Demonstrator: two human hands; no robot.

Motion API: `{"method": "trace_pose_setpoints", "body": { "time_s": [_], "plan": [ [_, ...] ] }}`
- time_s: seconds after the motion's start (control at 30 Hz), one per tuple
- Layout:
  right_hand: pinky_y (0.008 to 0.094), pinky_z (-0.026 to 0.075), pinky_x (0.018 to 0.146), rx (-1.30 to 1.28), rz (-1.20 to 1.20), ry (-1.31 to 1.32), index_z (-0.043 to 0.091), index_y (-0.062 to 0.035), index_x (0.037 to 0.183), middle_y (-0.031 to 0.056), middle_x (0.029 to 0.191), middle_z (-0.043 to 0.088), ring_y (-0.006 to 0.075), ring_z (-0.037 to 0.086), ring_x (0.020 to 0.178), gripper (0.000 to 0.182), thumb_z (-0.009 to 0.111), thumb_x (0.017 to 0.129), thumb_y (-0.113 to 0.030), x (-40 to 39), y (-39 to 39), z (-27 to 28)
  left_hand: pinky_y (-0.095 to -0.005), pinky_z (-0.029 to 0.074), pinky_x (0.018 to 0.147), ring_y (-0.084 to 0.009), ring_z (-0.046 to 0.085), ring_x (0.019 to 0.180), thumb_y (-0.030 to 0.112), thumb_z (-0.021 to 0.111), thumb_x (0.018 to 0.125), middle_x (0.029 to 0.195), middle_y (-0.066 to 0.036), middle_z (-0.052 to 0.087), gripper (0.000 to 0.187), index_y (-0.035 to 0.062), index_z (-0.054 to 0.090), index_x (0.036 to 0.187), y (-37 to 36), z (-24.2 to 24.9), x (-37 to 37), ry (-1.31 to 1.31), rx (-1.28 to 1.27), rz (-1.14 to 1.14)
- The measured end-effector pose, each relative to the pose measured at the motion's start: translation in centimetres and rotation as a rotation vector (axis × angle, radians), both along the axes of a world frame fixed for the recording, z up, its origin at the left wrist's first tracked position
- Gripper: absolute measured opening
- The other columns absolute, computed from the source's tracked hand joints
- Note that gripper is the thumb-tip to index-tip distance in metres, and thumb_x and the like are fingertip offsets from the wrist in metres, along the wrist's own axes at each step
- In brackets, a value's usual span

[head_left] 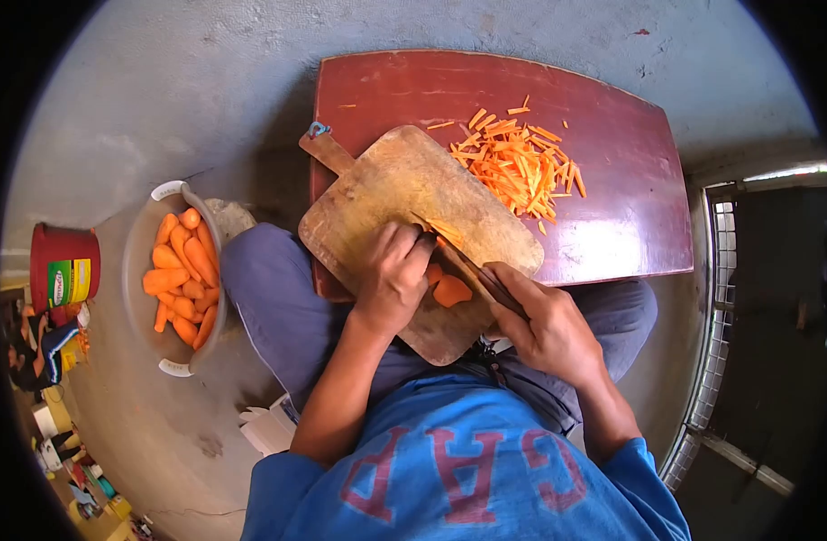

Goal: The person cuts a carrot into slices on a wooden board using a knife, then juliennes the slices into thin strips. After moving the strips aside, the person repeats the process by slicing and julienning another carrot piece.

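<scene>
My right hand [553, 325] is wrapped round the handle of a knife [467, 263], whose blade slants up and left across a worn wooden cutting board [377, 194]. Close against the blade, the fingers of my left hand [395, 275] are curled down on a carrot piece, mostly hidden beneath them. Thin carrot strips [445, 230] lie just beyond the blade. On the near side, between my hands, a larger flat carrot piece [451, 290] rests on the board, with a smaller one partly covered beside it.
A heap of carrot sticks [521, 167] lies on the red wooden table [612, 189], behind the board. Peeled carrots fill a pale basin [138, 279] on the floor at left. Farther left stands a red bucket [63, 266]. A barred metal door [756, 343] is at right.
</scene>
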State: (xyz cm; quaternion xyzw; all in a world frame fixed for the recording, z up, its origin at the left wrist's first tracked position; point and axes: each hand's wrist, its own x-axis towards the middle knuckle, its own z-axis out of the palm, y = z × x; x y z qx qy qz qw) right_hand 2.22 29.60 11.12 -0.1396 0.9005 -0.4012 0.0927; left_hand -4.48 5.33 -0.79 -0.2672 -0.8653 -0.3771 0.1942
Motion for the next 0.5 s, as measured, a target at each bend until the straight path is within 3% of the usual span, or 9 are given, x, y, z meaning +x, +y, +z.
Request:
{"method": "trace_pose_setpoints", "body": {
  "time_s": [0.07, 0.17, 0.3, 0.4, 0.5],
  "plan": [
    [0.0581, 0.064, 0.088, 0.014, -0.012, -0.035, 0.063, 0.0017, 0.154, 0.0318, 0.119, 0.08, 0.0537, 0.079, 0.107, 0.053, 0.078, 0.106, -0.011, 0.7, 0.2, -0.1, -0.0513, 0.06, 0.091, -0.0425, 0.071, 0.104, -0.012, 0.072, 0.085, 0.115, -0.017, 0.074, 0.034, -0.0024, 0.083, 0.116, 0.0, 0.3, -0.2, -0.005, 0.031, -0.027],
    [0.0581, 0.064, 0.088, 0.035, -0.012, -0.06, 0.062, 0.0015, 0.155, 0.0315, 0.119, 0.08, 0.0535, 0.079, 0.107, 0.054, 0.078, 0.106, -0.01, 1.1, 0.5, 0.0, -0.0529, 0.056, 0.093, -0.04, 0.065, 0.103, -0.002, 0.072, 0.084, 0.107, -0.014, 0.068, 0.024, -0.0017, 0.078, 0.107, 0.0, 0.2, 0.1, 0.015, -0.013, -0.006],
    [0.0579, 0.064, 0.087, 0.047, 0.051, -0.016, 0.06, 0.0014, 0.157, 0.0326, 0.12, 0.079, 0.0534, 0.079, 0.106, 0.055, 0.078, 0.106, -0.01, 0.1, 0.2, -0.2, -0.0529, 0.056, 0.093, -0.0409, 0.063, 0.1, -0.003, 0.071, 0.083, 0.106, -0.015, 0.066, 0.025, -0.002, 0.077, 0.107, 0.1, 0.3, 0.1, 0.002, -0.059, 0.039],
    [0.0549, 0.063, 0.095, 0.058, 0.025, -0.145, 0.064, 0.001, 0.157, 0.0302, 0.127, 0.08, 0.0538, 0.078, 0.115, 0.052, 0.076, 0.107, -0.008, -1.7, -1.3, -0.4, -0.0536, 0.055, 0.093, -0.0412, 0.062, 0.099, -0.002, 0.072, 0.083, 0.106, -0.016, 0.066, 0.026, -0.0022, 0.078, 0.108, 0.2, 0.1, 0.5, -0.025, -0.055, 0.039],
    [0.055, 0.063, 0.092, 0.034, 0.025, -0.096, 0.064, 0.0002, 0.156, 0.0306, 0.123, 0.08, 0.0536, 0.078, 0.11, 0.051, 0.075, 0.108, -0.009, -1.4, -1.1, 0.0, -0.0547, 0.055, 0.092, -0.0414, 0.062, 0.099, -0.002, 0.072, 0.083, 0.108, -0.017, 0.067, 0.027, -0.0025, 0.078, 0.109, 0.0, -0.2, 0.1, 0.005, -0.025, 0.029]
  ]
}}
